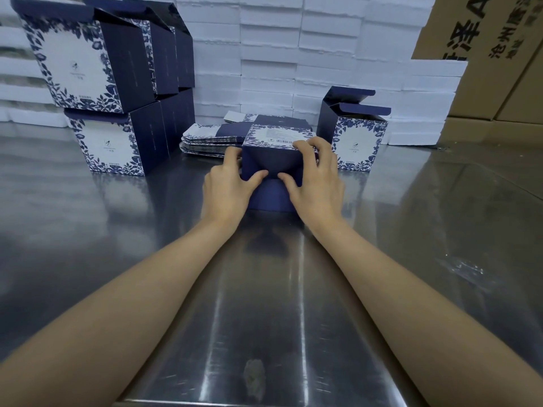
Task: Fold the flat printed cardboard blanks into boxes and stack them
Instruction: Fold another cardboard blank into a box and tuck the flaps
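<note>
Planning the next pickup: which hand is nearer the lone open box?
Right. The right hand sits just left of the open box; the left hand lies farther, beyond the half-folded box.

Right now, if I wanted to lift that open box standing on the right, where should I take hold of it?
Probably hold the open box across its two side walls, below the flaps, reaching in from the front. It stands upright with its top flaps loose and raised, so those would likely bend.
</note>
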`<state>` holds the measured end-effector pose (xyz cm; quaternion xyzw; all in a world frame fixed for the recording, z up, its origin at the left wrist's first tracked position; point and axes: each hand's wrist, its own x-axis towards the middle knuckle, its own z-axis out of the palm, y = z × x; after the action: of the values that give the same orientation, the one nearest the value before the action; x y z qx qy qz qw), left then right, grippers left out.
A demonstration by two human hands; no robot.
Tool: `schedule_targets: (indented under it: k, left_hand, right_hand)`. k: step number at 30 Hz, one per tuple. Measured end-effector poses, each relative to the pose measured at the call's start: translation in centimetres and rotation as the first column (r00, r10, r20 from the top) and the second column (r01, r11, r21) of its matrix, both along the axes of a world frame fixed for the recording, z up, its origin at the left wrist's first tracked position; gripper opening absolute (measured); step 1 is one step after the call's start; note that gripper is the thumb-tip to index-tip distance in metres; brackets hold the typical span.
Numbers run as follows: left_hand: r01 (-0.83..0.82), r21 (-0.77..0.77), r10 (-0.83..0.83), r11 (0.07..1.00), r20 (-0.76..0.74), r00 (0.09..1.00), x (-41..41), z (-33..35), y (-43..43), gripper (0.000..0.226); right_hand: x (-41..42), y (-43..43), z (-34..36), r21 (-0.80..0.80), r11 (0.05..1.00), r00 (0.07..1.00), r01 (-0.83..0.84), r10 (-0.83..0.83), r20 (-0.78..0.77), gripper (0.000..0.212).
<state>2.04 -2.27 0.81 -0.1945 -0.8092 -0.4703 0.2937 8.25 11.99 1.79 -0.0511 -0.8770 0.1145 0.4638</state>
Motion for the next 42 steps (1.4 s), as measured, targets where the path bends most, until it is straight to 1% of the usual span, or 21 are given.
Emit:
schedule_targets:
  k: [3,5,8,10,12,15,17,18,21,22,24,26,29,31,32,33,35,37,39,41,42]
  left_hand:
    - [-0.055,-0.095,0.053,0.994,-0.019,0.998,-0.3,-0.3,0.1,0.053]
    - [-0.102,-0.116,0.100,0.988,-0.024,0.995,-0.5,-0.4,0.1,0.052]
    - [-0.149,-0.141,0.148,0.979,-0.014,0.989,-0.5,-0.5,0.0,0.050]
    - [-0.131,-0.147,0.133,0.980,0.003,0.991,-0.6,-0.5,0.0,0.051]
    - [-0.064,-0.111,0.071,0.992,0.059,0.996,-0.5,-0.4,0.0,0.055]
    - [0.040,0.005,-0.041,0.999,0.128,0.991,-0.3,-0.2,-0.1,0.049]
    - [0.059,0.041,-0.064,0.997,0.129,0.990,-0.3,-0.2,-0.3,0.044]
    - [0.068,0.048,-0.073,0.997,0.117,0.990,-0.2,-0.2,-0.3,0.043]
    - [0.079,0.065,-0.081,0.995,0.018,0.997,0.2,-0.1,-0.7,0.032]
    - [0.090,0.083,-0.089,0.993,-0.014,0.996,0.3,0.0,-0.9,0.030]
    - [0.161,0.145,-0.151,0.976,-0.078,0.985,0.4,0.3,-1.1,0.034]
    - [0.214,0.205,-0.199,0.955,-0.090,0.976,0.3,0.4,-1.2,0.036]
    - [0.291,0.275,-0.297,0.916,-0.021,0.955,-0.1,0.3,-0.9,0.019]
    - [0.339,0.285,-0.360,0.897,0.025,0.932,-0.2,0.2,-0.8,0.038]
    - [0.331,0.276,-0.359,0.902,0.058,0.931,-0.2,0.2,-0.8,0.044]
    - [0.306,0.262,-0.338,0.915,0.085,0.937,-0.2,0.3,-0.8,0.044]
    - [0.230,0.242,-0.259,0.943,0.095,0.961,-0.5,0.2,-0.8,0.037]
    - [0.169,0.286,-0.214,0.943,0.135,0.967,-0.9,0.2,-0.8,0.034]
    - [0.160,0.349,-0.242,0.923,0.207,0.948,-1.0,0.2,-0.9,0.031]
    - [0.249,0.402,-0.362,0.881,0.234,0.903,-1.0,0.2,-0.9,0.031]
    - [0.302,0.399,-0.415,0.866,0.235,0.879,-0.8,0.2,-0.9,0.032]
  right_hand:
    - [0.0,0.1,-0.1,-0.007,0.999,0.998,-0.049,0.049,-0.035,0.043]
    - [0.0,0.2,-0.2,-0.023,0.995,0.994,-0.096,0.094,-0.057,0.042]
    - [-0.1,0.5,-0.4,-0.057,0.988,0.987,-0.144,0.139,-0.074,0.045]
    - [-0.3,0.7,-0.7,-0.087,0.980,0.980,-0.177,0.167,-0.108,0.049]
    - [-0.5,0.7,-0.8,-0.196,0.951,0.965,-0.240,0.212,-0.153,0.051]
    - [-0.8,1.0,-0.8,-0.467,0.824,0.944,-0.322,0.242,-0.226,0.048]
    - [-0.9,1.4,-0.7,-0.588,0.734,0.941,-0.339,0.262,-0.214,0.046]
    - [-0.9,1.5,-0.7,-0.606,0.721,0.941,-0.336,0.278,-0.192,0.047]
    - [-0.6,1.5,-0.8,-0.544,0.777,0.947,-0.318,0.283,-0.151,0.051]
    - [-0.5,1.5,-0.7,-0.519,0.791,0.946,-0.323,0.278,-0.165,0.051]
    - [-0.2,1.6,-0.8,-0.470,0.800,0.927,-0.372,0.296,-0.229,0.046]
    - [-0.1,1.6,-0.9,-0.441,0.761,0.877,-0.476,0.372,-0.305,0.043]
    - [-0.2,1.2,-0.9,-0.408,0.713,0.819,-0.570,0.461,-0.341,0.042]
    - [-0.4,1.1,-0.8,-0.422,0.715,0.827,-0.557,0.432,-0.359,0.039]
    - [-0.5,1.2,-0.8,-0.452,0.714,0.841,-0.535,0.398,-0.367,0.039]
    - [-0.7,1.3,-0.8,-0.498,0.699,0.855,-0.513,0.365,-0.369,0.039]
    - [-0.9,1.5,-0.8,-0.614,0.650,0.893,-0.448,0.294,-0.339,0.036]
    - [-1.1,1.7,-0.8,-0.698,0.618,0.931,-0.362,0.215,-0.293,0.027]
    - [-1.2,2.0,-0.8,-0.750,0.559,0.935,-0.354,0.226,-0.273,0.028]
    - [-1.3,2.2,-0.7,-0.781,0.505,0.923,-0.368,0.299,-0.242,0.036]
    - [-1.3,2.2,-0.7,-0.778,0.499,0.911,-0.383,0.346,-0.226,0.041]
